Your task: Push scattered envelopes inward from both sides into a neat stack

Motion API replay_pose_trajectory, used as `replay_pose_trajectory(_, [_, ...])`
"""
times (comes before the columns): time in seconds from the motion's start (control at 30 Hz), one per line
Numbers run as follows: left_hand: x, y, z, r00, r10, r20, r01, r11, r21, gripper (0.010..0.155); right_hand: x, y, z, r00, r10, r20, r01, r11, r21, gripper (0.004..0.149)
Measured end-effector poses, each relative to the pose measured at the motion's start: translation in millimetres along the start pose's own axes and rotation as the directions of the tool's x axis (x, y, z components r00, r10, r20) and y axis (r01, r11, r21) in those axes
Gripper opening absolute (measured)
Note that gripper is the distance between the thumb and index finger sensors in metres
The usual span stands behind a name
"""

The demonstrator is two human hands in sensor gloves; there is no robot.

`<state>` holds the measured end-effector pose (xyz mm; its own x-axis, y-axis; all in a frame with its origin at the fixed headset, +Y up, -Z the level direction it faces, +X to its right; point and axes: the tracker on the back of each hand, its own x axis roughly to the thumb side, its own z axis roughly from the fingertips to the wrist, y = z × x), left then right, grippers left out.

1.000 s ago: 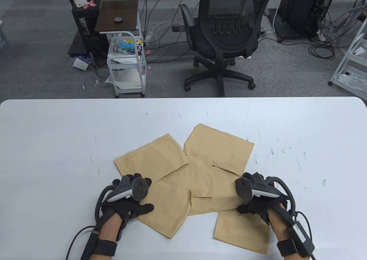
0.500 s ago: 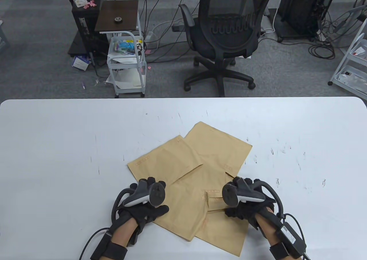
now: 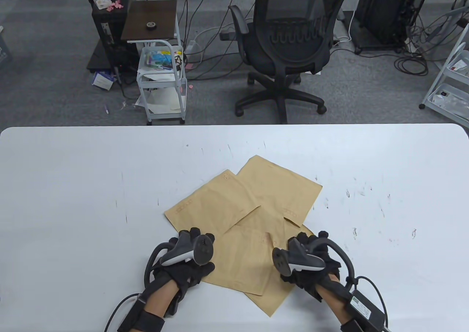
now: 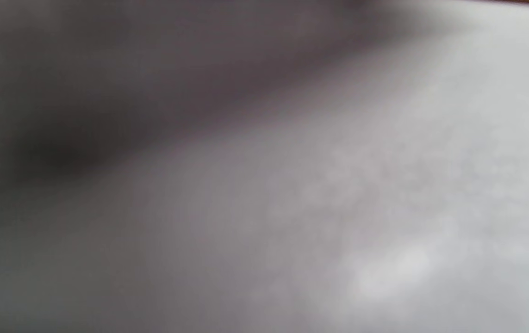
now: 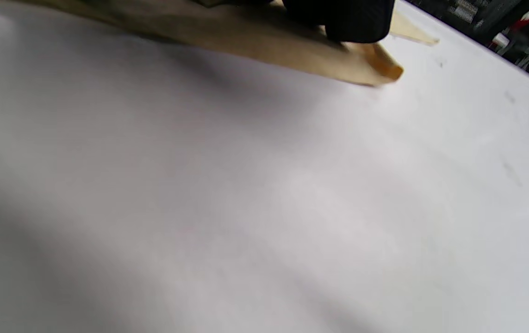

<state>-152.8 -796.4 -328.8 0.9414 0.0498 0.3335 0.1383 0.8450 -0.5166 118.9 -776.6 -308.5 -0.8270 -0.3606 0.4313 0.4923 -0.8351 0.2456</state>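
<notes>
Several brown envelopes overlap in a loose pile at the middle of the white table (image 3: 73, 185). One envelope (image 3: 212, 203) lies at the left, one (image 3: 278, 185) at the back, one (image 3: 242, 262) on top at the front, and a corner of another (image 3: 271, 302) sticks out towards me. My left hand (image 3: 194, 249) rests with fingers spread on the pile's left front edge. My right hand (image 3: 306, 249) presses on the pile's right front edge. In the right wrist view a gloved fingertip (image 5: 352, 23) presses on an envelope (image 5: 269, 46). The left wrist view is a blur.
An office chair (image 3: 289, 46) and a small white cart (image 3: 163, 79) stand on the floor beyond the table's far edge. A white shelf unit (image 3: 449, 86) is at the far right. Bare tabletop lies on both sides of the pile.
Both hands have moved inward towards each other. The envelopes slid together, and the spread-out front right envelope is now tucked under the pile. The pile is narrower.
</notes>
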Motion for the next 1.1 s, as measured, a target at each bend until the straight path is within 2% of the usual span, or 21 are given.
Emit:
replay_pose_trajectory(0.07, [-0.6, 3.4, 1.6, 1.000, -0.004, 0.017, 0.004, 1.000, 0.011, 0.082, 0.7, -5.9, 0.8, 1.000, -0.022, -0.004, 0.022, 1.000, 0.002, 0.094])
replay_pose_trajectory(0.13, [-7.0, 8.6, 5.8, 0.998, 0.050, 0.026, -0.050, 0.999, -0.008, 0.081, -15.4, -14.5, 4.5, 0.989, -0.143, 0.031, 0.142, 0.989, 0.039, 0.088])
replay_pose_trajectory(0.23, [-18.1, 9.9, 6.3, 0.996, 0.092, 0.016, -0.092, 0.996, 0.010, 0.084, -39.0, -14.8, 11.8, 0.957, -0.290, 0.013, 0.290, 0.957, 0.020, 0.080])
replay_pose_trajectory(0.3, [-18.6, 3.9, 1.4, 0.998, 0.064, 0.018, -0.064, 0.998, -0.022, 0.086, -38.4, -4.3, 10.9, 0.962, -0.272, 0.014, 0.272, 0.962, 0.032, 0.077])
replay_pose_trajectory(0.33, [-15.8, 0.6, -0.6, 0.999, 0.050, 0.022, -0.049, 0.998, -0.042, 0.086, -29.3, 0.1, 9.0, 0.978, -0.206, 0.005, 0.206, 0.978, 0.043, 0.085])
replay_pose_trajectory(0.37, [-12.8, 0.1, -0.2, 0.999, 0.041, 0.021, -0.041, 0.999, -0.021, 0.086, -25.3, 0.0, 8.5, 0.985, -0.175, -0.008, 0.175, 0.984, 0.026, 0.087])
replay_pose_trajectory(0.4, [-7.8, 1.4, -0.1, 0.998, 0.028, 0.049, -0.029, 0.999, 0.023, 0.087, -16.3, -3.4, 7.7, 0.992, -0.119, -0.033, 0.118, 0.992, -0.034, 0.088])
replay_pose_trajectory(0.43, [-4.5, 2.6, 0.6, 0.998, 0.021, 0.059, -0.023, 0.999, 0.041, 0.086, -10.8, -7.3, 6.7, 0.995, -0.101, -0.021, 0.100, 0.994, -0.049, 0.088])
replay_pose_trajectory(0.5, [2.9, 5.6, 3.4, 0.998, -0.017, 0.060, 0.012, 0.997, 0.082, 0.082, -7.4, -13.8, 6.0, 0.990, -0.139, -0.014, 0.139, 0.990, -0.019, 0.087])
replay_pose_trajectory(0.6, [6.7, 10.5, 8.4, 0.994, -0.088, 0.065, 0.082, 0.993, 0.088, 0.081, -30.9, -34.3, 7.3, 0.969, -0.245, -0.041, 0.247, 0.968, 0.036, 0.073])
replay_pose_trajectory(0.67, [6.3, 12.9, 10.8, 0.992, -0.062, 0.109, 0.052, 0.995, 0.090, 0.082, -61.6, -51.8, 3.5, 0.938, -0.331, -0.102, 0.332, 0.943, -0.009, 0.064])
replay_pose_trajectory(0.73, [7.7, 11.7, 10.8, 0.986, -0.006, 0.170, -0.006, 0.998, 0.069, 0.087, -81.9, -61.9, -8.1, 0.889, -0.426, -0.165, 0.421, 0.904, -0.071, 0.062])
replay_pose_trajectory(0.77, [10.2, 8.8, 8.8, 0.980, 0.019, 0.197, -0.025, 0.999, 0.026, 0.090, -90.7, -64.1, -21.5, 0.851, -0.488, -0.197, 0.476, 0.873, -0.105, 0.064])
replay_pose_trajectory(0.83, [17.5, 2.5, 5.5, 0.976, 0.005, 0.218, 0.000, 1.000, -0.021, 0.094, -94.4, -62.2, -53.3, 0.802, -0.558, -0.214, 0.557, 0.827, -0.070, 0.079])
replay_pose_trajectory(0.9, [24.8, -3.0, 2.9, 0.975, -0.041, 0.217, 0.052, 0.997, -0.049, 0.095, -90.5, -56.3, -78.9, 0.802, -0.552, -0.228, 0.556, 0.829, -0.052, 0.085])
replay_pose_trajectory(0.97, [28.9, -7.0, 2.1, 0.976, -0.095, 0.197, 0.102, 0.994, -0.029, 0.094, -82.1, -46.2, -99.8, 0.810, -0.554, -0.194, 0.557, 0.829, -0.045, 0.085])
replay_pose_trajectory(1.0, [28.5, -7.0, 2.0, 0.974, -0.107, 0.201, 0.112, 0.994, -0.017, 0.093, -75.3, -39.0, -109.4, 0.814, -0.547, -0.194, 0.554, 0.832, -0.018, 0.082])
replay_pose_trajectory(1.03, [26.9, -7.1, 1.7, 0.975, -0.088, 0.204, 0.092, 0.996, -0.008, 0.093, -65.4, -31.5, -116.8, 0.820, -0.555, -0.140, 0.567, 0.821, 0.065, 0.080])
replay_pose_trajectory(1.07, [25.7, -7.2, 1.1, 0.975, -0.070, 0.209, 0.073, 0.997, -0.003, 0.093, -63.7, -32.5, -115.8, 0.828, -0.549, -0.115, 0.558, 0.828, 0.062, 0.079])
replay_pose_trajectory(1.1, [23.8, -6.7, -0.7, 0.977, -0.059, 0.203, 0.063, 0.998, -0.010, 0.092, -64.4, -36.8, -110.4, 0.830, -0.554, -0.062, 0.555, 0.832, -0.006, 0.073])
